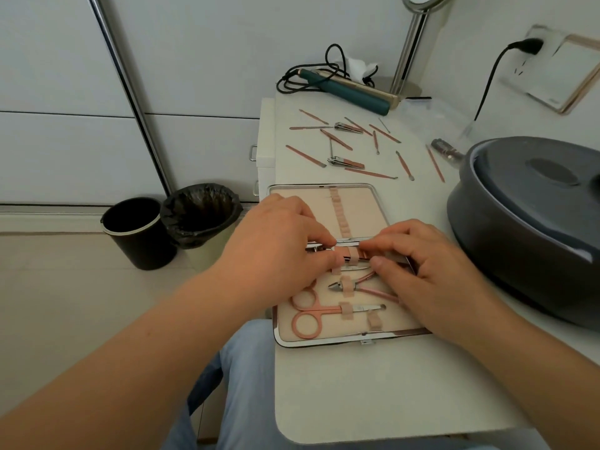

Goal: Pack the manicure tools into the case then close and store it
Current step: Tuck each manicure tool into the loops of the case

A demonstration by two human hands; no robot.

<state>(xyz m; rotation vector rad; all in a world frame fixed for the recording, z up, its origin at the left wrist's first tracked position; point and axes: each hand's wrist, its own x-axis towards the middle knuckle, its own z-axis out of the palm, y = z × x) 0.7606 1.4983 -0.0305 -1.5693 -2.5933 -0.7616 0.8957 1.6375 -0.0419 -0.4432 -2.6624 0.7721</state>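
The beige manicure case [357, 203] lies open on the white table, hinge running across its middle. In its near half, pink scissors [311, 311] and a cuticle nipper [363, 287] sit under elastic loops. My left hand [282, 245] and my right hand [422, 261] meet over the hinge, both pinching a pink-and-steel clipper-like tool [352, 254] that lies under a loop. Several loose pink tools [370, 173] and two nail clippers [345, 162] are scattered on the table beyond the case.
A large grey round lidded container [526, 228] stands right of the case. A green hair iron with its black cord [350, 89] and a mirror stand [409, 50] are at the back. Two bins [168, 225] stand on the floor to the left.
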